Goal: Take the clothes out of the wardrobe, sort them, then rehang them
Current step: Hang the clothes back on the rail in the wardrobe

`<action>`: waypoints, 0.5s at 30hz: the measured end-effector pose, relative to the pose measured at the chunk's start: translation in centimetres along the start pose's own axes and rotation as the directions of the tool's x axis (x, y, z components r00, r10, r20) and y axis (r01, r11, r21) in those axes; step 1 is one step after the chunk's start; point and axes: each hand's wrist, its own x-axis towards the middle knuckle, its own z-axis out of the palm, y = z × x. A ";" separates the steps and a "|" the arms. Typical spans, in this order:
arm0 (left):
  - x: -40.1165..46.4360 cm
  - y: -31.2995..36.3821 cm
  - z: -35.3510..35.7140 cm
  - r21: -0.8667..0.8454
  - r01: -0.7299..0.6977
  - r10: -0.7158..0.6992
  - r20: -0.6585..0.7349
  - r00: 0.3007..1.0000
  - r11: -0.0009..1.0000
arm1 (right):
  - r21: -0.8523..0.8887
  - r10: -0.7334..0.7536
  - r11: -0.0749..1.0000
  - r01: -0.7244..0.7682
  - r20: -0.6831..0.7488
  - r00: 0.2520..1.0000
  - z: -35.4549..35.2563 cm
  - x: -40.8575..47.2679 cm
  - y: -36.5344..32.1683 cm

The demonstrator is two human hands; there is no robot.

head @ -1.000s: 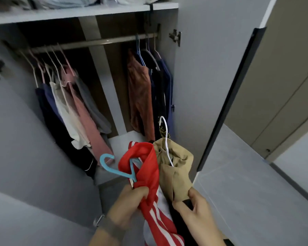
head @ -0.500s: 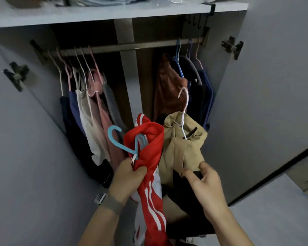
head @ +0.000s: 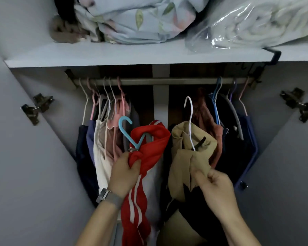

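A person stands at an open wardrobe, both hands raised below the hanging rail (head: 158,81). The left hand (head: 125,174), a watch (head: 108,196) on its wrist, has its grip closed around the bunched cloth of a red garment with white stripes (head: 146,157), which hangs on a light-blue hanger (head: 130,132) whose hook sits free below the rail, hooked on nothing. The right hand (head: 215,189) pinches a fold of a tan garment (head: 187,157) between thumb and curled fingers; that garment rides on a white hanger (head: 189,118), its hook likewise clear of the rail. Both pieces are held up under the rail's middle, between two groups of clothes hung on it: pale and pink garments (head: 105,148) toward its left end, dark and blue garments (head: 238,139) toward its right end. Above the rail, a shelf (head: 96,59) carries folded floral bedding (head: 132,20) and a clear plastic bag (head: 247,27) of white fabric. Metal door hinges (head: 37,107) show to either side of the rail.
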 end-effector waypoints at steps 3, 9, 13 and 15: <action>3.4 0.4 0.0 0.039 -0.018 0.018 -0.003 1.000 0.999 | -0.064 -0.078 0.995 0.077 -0.008 0.997 1.0 2.6 -0.5; 12.2 1.9 -0.8 0.114 -0.080 0.083 -0.016 0.996 0.990 | -0.099 -0.037 0.995 0.030 -0.064 0.997 3.8 6.6 -0.7; 18.1 2.3 -1.0 0.209 -0.093 0.102 -0.034 0.994 0.974 | -0.078 0.005 0.997 -0.012 -0.091 0.996 5.5 8.3 -1.7; 20.9 2.1 -0.9 0.231 -0.096 0.105 -0.031 0.994 0.968 | -0.071 0.007 0.997 -0.016 -0.119 0.993 6.2 8.7 -2.3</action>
